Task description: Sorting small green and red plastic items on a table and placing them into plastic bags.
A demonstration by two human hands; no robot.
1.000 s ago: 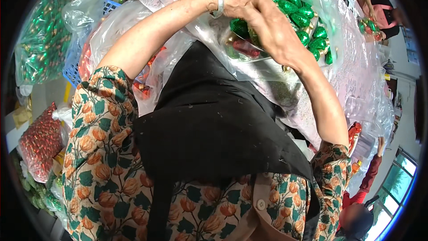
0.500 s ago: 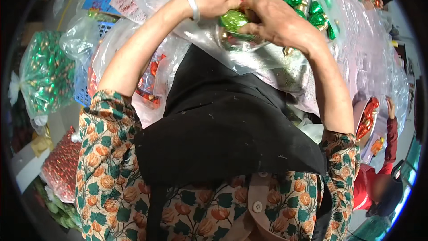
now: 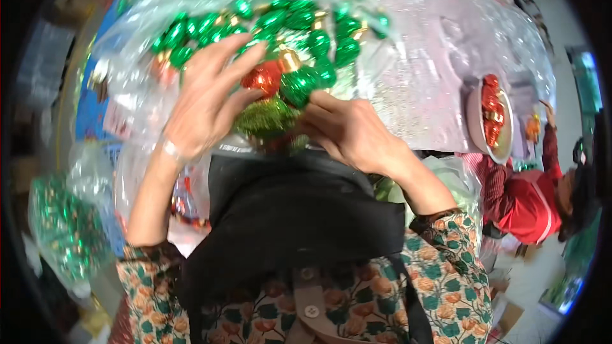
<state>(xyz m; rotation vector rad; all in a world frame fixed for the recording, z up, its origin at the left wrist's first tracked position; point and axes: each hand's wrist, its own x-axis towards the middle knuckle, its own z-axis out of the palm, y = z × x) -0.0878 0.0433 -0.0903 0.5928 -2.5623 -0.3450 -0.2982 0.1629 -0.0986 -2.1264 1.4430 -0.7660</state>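
Observation:
My left hand (image 3: 210, 99), slightly blurred and wearing a white wristband, has its fingers spread beside a cluster of Christmas baubles. In this cluster are a shiny red bauble (image 3: 262, 79), a lime-green glittery bauble (image 3: 266, 118) and a dark green bauble (image 3: 298, 88); a gold cap shows next to the red one. Bent fingers of my right hand (image 3: 350, 129) close on the cluster's right side, their tips partly hidden. Just beyond both hands, many loose green baubles (image 3: 271, 22) with gold caps lie on clear plastic.
Clear plastic sheeting (image 3: 421, 44) covers the table. On the right stands a pale basin (image 3: 475, 118) with red ornaments, near a person in red (image 3: 526, 204). A bag of green ornaments (image 3: 70, 229) sits at lower left, beside a blue crate (image 3: 113, 216).
The view has shifted, with the basin and co-worker now further into the picture. My hands have moved apart; my left fingers have spread. A red bauble now shows beside the lime-green one.

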